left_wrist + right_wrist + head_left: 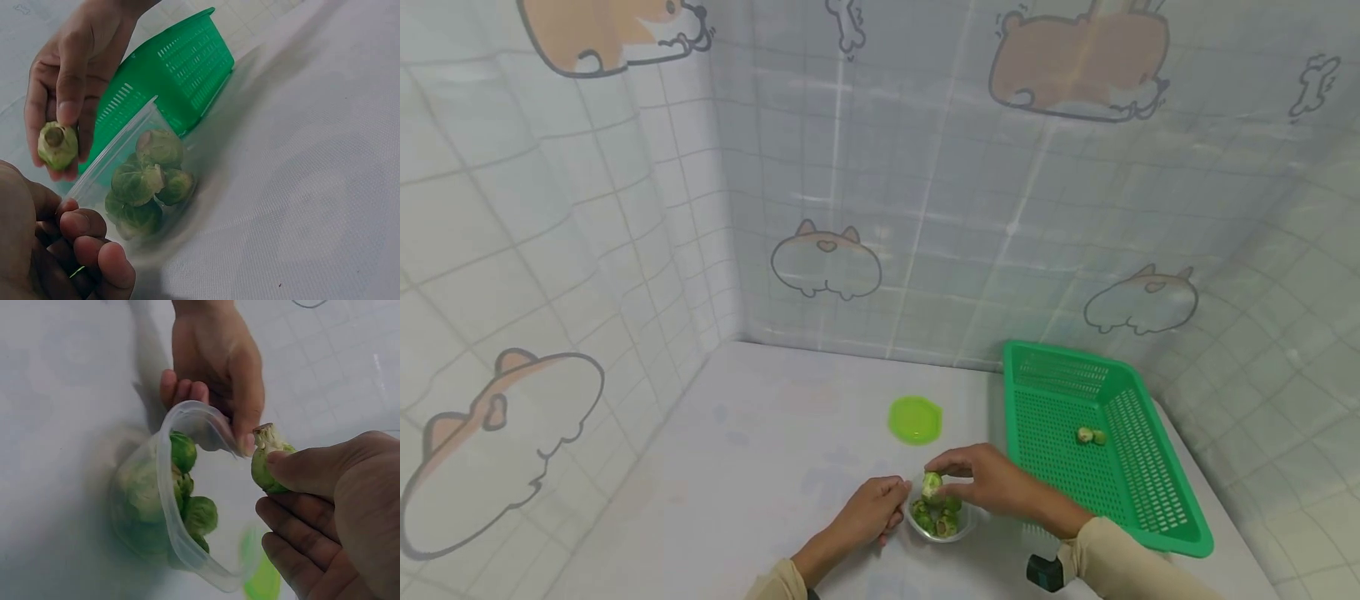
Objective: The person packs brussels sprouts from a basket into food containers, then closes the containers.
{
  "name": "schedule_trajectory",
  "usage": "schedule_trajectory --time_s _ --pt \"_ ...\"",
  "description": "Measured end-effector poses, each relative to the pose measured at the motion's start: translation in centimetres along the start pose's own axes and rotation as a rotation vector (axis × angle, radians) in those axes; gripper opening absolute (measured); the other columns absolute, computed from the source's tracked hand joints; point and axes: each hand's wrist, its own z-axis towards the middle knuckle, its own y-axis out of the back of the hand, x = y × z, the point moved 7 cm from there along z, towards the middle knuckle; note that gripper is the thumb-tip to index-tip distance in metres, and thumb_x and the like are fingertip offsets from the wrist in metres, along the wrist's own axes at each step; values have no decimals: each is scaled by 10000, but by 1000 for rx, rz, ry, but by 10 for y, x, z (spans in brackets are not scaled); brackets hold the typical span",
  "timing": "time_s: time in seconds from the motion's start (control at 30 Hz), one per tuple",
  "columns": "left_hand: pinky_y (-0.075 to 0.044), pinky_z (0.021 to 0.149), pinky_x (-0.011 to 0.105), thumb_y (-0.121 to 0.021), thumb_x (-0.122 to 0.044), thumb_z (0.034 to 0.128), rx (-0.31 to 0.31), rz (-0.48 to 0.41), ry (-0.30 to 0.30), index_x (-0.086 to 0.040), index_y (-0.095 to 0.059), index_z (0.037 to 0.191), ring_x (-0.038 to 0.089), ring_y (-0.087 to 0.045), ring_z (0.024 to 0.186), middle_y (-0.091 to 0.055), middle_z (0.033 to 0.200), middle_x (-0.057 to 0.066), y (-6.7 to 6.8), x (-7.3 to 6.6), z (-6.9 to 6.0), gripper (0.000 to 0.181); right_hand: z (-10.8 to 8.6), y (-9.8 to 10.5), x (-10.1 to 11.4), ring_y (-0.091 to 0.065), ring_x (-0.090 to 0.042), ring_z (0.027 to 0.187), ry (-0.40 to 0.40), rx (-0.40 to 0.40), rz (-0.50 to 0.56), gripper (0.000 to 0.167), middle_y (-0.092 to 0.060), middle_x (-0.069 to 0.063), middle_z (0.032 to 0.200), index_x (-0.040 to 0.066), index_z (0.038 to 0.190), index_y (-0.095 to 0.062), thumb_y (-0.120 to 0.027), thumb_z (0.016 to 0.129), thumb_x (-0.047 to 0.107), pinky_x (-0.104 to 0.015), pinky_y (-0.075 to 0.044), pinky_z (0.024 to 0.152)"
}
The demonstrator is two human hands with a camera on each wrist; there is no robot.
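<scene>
My right hand pinches a Brussels sprout between thumb and fingers, just above the mouth of a clear plastic tub. My left hand grips the tub's rim with thumb and forefinger, its other fingers curled, as the right wrist view shows. Inside the tub lie several Brussels sprouts, seen through the wall in the left wrist view. The held sprout's cut stem end faces the camera in the left wrist view.
A green plastic basket stands to the right, with two Brussels sprouts on its floor. Beyond the tub lies a bright green lid on the white table. Patterned curtains enclose the table at the back and sides.
</scene>
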Motion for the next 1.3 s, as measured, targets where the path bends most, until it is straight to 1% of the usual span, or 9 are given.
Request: schedule_trajectory --time_s 0.07,0.17,0.3,0.43,0.53,0.67,0.9,1.17,1.3 --pt "-405 400 219 -476 -324 1080 2 2 3 -24 -517 763 103 -418 422 -484 568 -19 0 -1 -1 438 1 -3 0 -670 -107 1109 -9 14 -1 307 -719 91 1157 224 1200 -714 -775 900 202 -335 -546 953" --pt "-407 405 214 -469 -322 1082 2 8 5 -45 -521 759 101 -415 429 -486 575 -24 0 -3 -1 429 3 -8 0 -667 -114 1123 -21 45 10 310 -719 83 1165 177 1205 -719 -772 902 211 -323 -540 959" --pt "-408 406 212 -473 -331 1079 3 4 1 -39 -519 762 99 -415 432 -483 575 -29 0 -2 -1 433 6 -15 -2 -665 -123 1127 -6 82 29 315 -718 53 1178 94 1211 -714 -762 912 184 -331 -542 959" --pt "-413 403 220 -480 -337 1075 6 -3 -12 4 -519 780 100 -419 430 -488 580 -25 0 -2 -1 453 9 -20 -4 -659 -82 1108 2 101 11 308 -720 63 1167 97 1214 -715 -757 917 170 -288 -539 950" --pt "-416 401 226 -485 -339 1073 6 -6 -17 14 -524 784 104 -422 426 -491 581 -24 0 -2 -1 458 11 -23 -5 -649 -44 1097 0 105 -21 309 -716 87 1163 119 1223 -717 -754 921 176 -255 -532 942" --pt "-413 398 223 -478 -339 1076 10 -1 -16 -12 -528 775 107 -423 422 -489 579 -28 0 0 0 447 13 -26 -3 -647 -40 1090 9 105 -49 306 -714 100 1162 132 1221 -719 -756 921 180 -273 -537 942" --pt "-409 399 209 -478 -350 1076 13 9 -12 -56 -527 760 95 -423 422 -491 585 -34 1 1 1 434 12 -29 -3 -630 -37 1115 -18 101 -66 311 -705 124 1166 171 1215 -719 -766 912 224 -313 -527 976" --pt "-412 400 207 -471 -347 1078 5 31 -11 -79 -523 757 94 -427 426 -496 590 -36 2 2 1 421 11 -30 -3 -637 -66 1121 -7 85 -81 312 -710 96 1166 173 1208 -719 -774 905 229 -328 -533 969" --pt "-409 400 207 -471 -345 1079 3 26 -8 -80 -521 755 95 -425 428 -495 588 -35 1 2 1 422 10 -30 -5 -633 -52 1121 -27 73 -95 318 -705 117 1168 184 1204 -720 -782 897 233 -342 -532 976"
